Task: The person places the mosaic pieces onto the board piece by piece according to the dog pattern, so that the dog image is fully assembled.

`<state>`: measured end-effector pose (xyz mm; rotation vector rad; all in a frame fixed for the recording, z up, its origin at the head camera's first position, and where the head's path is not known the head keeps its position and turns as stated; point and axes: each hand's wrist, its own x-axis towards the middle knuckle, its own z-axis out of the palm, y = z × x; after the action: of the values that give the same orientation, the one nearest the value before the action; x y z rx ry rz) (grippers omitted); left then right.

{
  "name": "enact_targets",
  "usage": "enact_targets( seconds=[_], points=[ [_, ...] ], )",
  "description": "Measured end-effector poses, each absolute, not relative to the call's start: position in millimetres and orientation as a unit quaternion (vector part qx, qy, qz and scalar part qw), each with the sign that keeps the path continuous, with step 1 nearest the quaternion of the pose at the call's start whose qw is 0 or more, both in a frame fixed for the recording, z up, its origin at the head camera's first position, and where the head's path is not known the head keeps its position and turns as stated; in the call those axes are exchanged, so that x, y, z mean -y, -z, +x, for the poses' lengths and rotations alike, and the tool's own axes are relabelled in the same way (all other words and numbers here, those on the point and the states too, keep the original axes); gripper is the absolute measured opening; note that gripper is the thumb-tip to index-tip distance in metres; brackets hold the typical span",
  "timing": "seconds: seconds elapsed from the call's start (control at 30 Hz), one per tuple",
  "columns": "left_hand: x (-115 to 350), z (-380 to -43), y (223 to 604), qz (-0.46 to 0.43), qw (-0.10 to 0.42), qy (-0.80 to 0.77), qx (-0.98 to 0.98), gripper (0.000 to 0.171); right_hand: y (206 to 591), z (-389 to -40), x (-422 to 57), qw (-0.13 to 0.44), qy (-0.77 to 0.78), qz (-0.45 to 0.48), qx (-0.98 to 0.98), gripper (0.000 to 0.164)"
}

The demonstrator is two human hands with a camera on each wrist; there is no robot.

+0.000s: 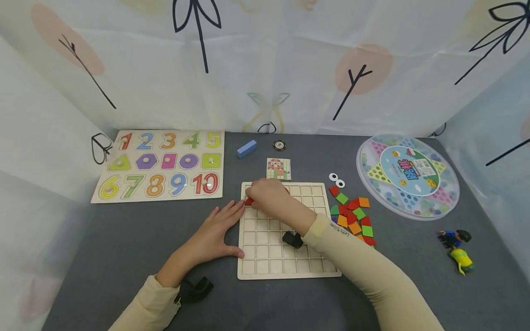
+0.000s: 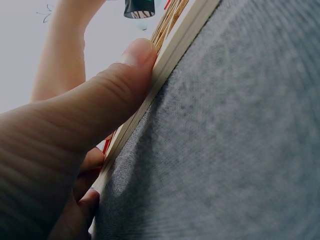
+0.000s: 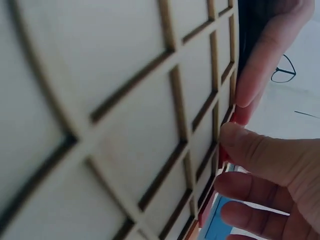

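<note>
A grey table [image 1: 298, 301] is supporting a grid board [image 1: 262, 253] at centre. The left hand [image 1: 211, 236] is touching the board's left edge, thumb spread from fingers. The right hand [image 1: 273, 200] is resting at the far-left corner. Loose tiles [image 1: 352, 217] are lying right, a picture card [image 1: 279, 168] beyond the far edge. The right fingertips are pinching a red tile [image 1: 249, 201].

Head view: we look forward and down over the dark-grey fabric worktop [image 1: 136, 239]. Left wrist: we sit low and close beside the square pale wooden gridded board [image 1: 263, 252], facing along its edge. Right wrist: we skim close across its cells. All three share board and bare left hand [image 1: 213, 232].
</note>
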<state>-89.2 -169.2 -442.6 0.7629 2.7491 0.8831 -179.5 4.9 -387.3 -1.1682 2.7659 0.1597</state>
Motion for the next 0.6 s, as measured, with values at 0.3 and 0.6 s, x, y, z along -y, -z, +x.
enact_targets(
  seconds=[0.3, 0.6],
  points=[
    [168, -89, 445, 0.256, 0.07, -0.295, -0.918, 0.108, 382, -173, -38, 0.064, 0.018, -0.379, -0.923, 0.03],
    [169, -89, 442, 0.254, 0.072, -0.288, -0.92, 0.11, 370, -165, -144, -0.002, 0.139, -0.348, -0.927, 0.029]
  ],
)
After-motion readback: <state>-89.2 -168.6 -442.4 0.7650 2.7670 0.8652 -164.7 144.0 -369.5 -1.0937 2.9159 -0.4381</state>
